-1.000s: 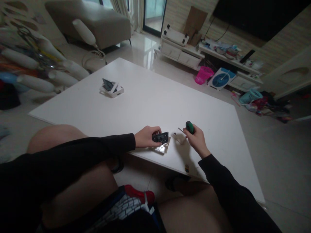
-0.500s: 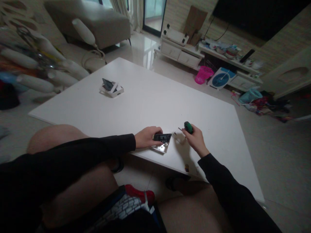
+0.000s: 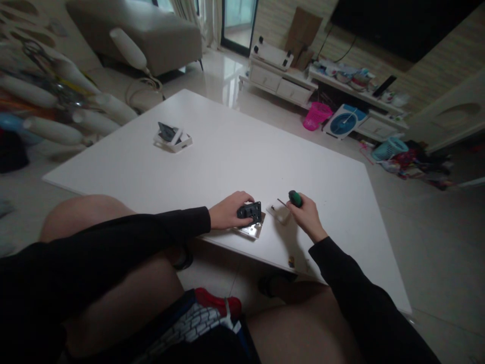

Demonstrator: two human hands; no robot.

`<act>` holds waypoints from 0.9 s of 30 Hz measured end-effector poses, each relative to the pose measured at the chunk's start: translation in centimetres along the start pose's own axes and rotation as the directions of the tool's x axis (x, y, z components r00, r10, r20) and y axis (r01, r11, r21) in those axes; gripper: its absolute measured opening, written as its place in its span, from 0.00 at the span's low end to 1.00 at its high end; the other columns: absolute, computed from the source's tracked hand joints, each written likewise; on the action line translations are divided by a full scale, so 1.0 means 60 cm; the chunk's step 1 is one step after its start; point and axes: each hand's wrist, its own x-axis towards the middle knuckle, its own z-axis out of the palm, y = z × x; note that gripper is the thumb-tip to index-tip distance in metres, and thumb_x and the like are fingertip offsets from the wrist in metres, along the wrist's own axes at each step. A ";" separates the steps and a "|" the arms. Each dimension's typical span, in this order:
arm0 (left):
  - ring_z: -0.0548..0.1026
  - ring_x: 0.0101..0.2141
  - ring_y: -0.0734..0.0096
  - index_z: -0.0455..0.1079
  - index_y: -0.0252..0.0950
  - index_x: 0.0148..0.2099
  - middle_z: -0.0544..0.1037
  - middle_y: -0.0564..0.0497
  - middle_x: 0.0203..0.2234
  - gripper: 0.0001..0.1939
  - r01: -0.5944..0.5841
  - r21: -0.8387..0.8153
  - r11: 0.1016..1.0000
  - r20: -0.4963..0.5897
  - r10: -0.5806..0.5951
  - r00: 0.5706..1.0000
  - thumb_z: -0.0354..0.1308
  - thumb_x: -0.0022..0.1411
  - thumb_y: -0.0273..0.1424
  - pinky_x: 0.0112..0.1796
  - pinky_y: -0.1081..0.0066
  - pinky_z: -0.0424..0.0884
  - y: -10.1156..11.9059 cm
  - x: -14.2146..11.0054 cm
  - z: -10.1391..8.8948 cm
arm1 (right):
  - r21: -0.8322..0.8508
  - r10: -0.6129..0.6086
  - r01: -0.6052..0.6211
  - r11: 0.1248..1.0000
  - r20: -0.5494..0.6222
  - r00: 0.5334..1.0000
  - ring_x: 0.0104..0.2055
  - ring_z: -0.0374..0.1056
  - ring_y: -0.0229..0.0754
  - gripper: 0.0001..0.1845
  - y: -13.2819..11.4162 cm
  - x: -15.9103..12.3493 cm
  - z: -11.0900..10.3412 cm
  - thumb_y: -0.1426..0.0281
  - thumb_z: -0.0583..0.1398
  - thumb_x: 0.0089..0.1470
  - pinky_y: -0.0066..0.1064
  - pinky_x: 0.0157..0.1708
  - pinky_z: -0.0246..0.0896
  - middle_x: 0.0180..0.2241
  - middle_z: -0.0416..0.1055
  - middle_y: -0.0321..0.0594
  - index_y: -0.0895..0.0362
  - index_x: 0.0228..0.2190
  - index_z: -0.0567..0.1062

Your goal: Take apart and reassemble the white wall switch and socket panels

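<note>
My left hand [image 3: 232, 210] grips a black plastic part with several slots and holes [image 3: 254, 212], tilted up so its face shows. Under that part lies a shiny, metal-faced square plate [image 3: 254, 231] on the white table [image 3: 212, 177]. In my right hand [image 3: 307, 218], fingers closed, is a screwdriver with a green and black handle [image 3: 295, 198]; its thin shaft points left, above the tabletop. Between the hands rests a small white plate [image 3: 278, 211] with a tiny dark piece on it. A small brownish piece [image 3: 291, 261] lies at the table's near edge.
Toward the table's far left stands a white box-like frame with a dark panel leaning in it [image 3: 173, 136]. My knees are under and beside the near edge. Beyond the table are a pink basket [image 3: 317, 116], a blue fan [image 3: 344, 122] and a low white cabinet [image 3: 291, 91].
My left hand has tilted the black part up and shifted it slightly left, so more of its slotted face shows. The screwdriver has stayed almost in place, in my right hand.
</note>
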 end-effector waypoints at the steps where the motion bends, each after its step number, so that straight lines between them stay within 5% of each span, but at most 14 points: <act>1: 0.73 0.51 0.53 0.67 0.36 0.54 0.75 0.41 0.49 0.23 -0.013 -0.007 1.000 0.015 0.013 1.000 0.66 0.60 0.38 0.54 0.50 0.70 -0.001 0.000 0.000 | -0.024 0.007 -0.007 1.000 0.015 1.000 0.27 0.59 0.41 0.10 0.004 0.003 -0.001 0.63 0.60 0.46 0.33 0.29 0.48 0.21 0.62 0.32 0.53 0.21 0.66; 9: 0.71 0.59 0.44 0.57 0.38 0.67 0.71 0.36 0.60 0.54 -0.159 -0.077 0.984 0.144 0.169 0.975 0.78 0.41 0.38 0.61 0.46 0.66 -0.020 -0.005 -0.002 | -0.220 0.057 -0.035 0.975 0.092 0.994 0.32 0.65 0.44 0.10 0.037 0.017 -0.005 0.60 0.61 0.51 0.32 0.32 0.54 0.27 0.71 0.37 0.54 0.28 0.73; 15: 0.71 0.59 0.46 0.55 0.39 0.69 0.71 0.35 0.61 0.49 -0.149 -0.037 0.988 0.178 0.153 0.972 0.73 0.48 0.33 0.61 0.47 0.66 -0.021 -0.005 -0.001 | -0.429 0.139 -0.063 0.901 0.148 0.979 0.34 0.68 0.45 0.11 0.054 0.018 -0.004 0.59 0.63 0.54 0.32 0.30 0.51 0.33 0.76 0.43 0.54 0.32 0.75; 27: 0.70 0.61 0.47 0.54 0.40 0.69 0.69 0.36 0.62 0.48 -0.102 -0.053 0.993 0.106 0.107 0.989 0.74 0.51 0.35 0.61 0.46 0.66 -0.023 -0.003 -0.002 | -0.521 0.163 -0.034 0.853 0.204 0.965 0.36 0.71 0.48 0.11 0.054 0.017 0.005 0.61 0.62 0.56 0.32 0.28 0.49 0.38 0.78 0.49 0.56 0.35 0.75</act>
